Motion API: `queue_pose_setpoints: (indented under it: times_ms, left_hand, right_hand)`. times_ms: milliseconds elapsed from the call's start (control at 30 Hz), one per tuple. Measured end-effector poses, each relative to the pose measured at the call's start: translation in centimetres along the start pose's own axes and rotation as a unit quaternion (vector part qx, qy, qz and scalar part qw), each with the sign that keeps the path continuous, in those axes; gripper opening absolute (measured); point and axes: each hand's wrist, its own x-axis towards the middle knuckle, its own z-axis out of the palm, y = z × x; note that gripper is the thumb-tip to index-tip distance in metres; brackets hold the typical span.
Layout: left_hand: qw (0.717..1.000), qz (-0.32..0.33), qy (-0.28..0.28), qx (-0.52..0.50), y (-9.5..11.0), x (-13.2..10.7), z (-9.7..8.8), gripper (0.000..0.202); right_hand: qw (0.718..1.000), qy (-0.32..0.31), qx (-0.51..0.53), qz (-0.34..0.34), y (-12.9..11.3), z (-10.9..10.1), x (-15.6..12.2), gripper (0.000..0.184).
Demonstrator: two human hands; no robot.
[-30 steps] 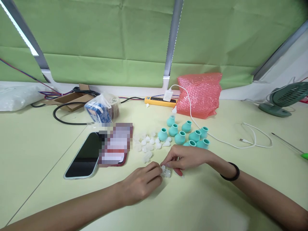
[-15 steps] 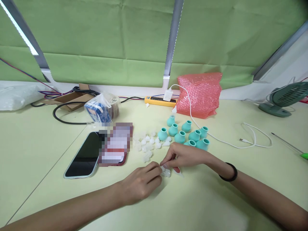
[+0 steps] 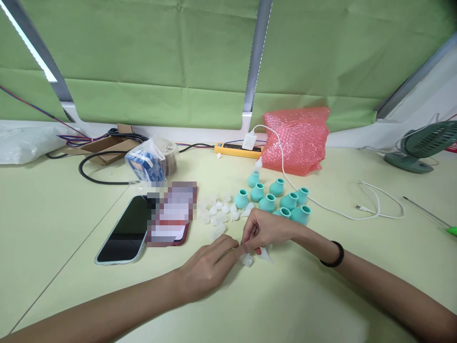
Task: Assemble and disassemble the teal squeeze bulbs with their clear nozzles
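While the left hand is gripping a translucent piece in bent fingers, in front of turquoise bulbs, the right hand is pinching beside it, thumb and forefinger nearly touching; what they are holding cannot be told.

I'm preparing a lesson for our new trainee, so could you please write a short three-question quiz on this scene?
1. What do the left hand and right hand meet at: A) a phone, B) a translucent piece, C) the fan?
2. True or false: the pink package lies nearer the hands than the teal pots.
3. Fill in: the white charger sits on the ____ power strip.
Key: 1. B; 2. false, the teal pots are nearer; 3. yellow.
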Motion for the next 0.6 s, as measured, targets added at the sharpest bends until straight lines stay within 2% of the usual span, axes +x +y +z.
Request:
queue_pose_setpoints:
  times_ms: [133, 233, 433, 600]
  left_hand:
    - [0.999, 0.001, 0.04, -0.028, 0.0, 0.4, 0.0, 0.018]
    - [0.999, 0.003, 0.047, -0.024, 0.0, 0.6, 0.0, 0.015]
    - [0.999, 0.017, 0.024, 0.021, -0.1, 0.2, -0.1, 0.013]
    - [0.999, 0.02, 0.03, 0.017, -0.1, 0.4, 0.0, 0.012]
  right_hand:
    - [1.0, -0.008, 0.004, 0.001, 0.3, 0.0, 0.1, 0.015]
    - [1.0, -0.018, -0.01, 0.006, 0.2, -0.2, -0.1, 0.019]
    - [0.983, 0.021, -0.182, -0.015, -0.8, 0.3, -1.3, 0.031]
    - [0.961, 0.043, -0.269, -0.046, -1.2, 1.4, -1.6, 0.018]
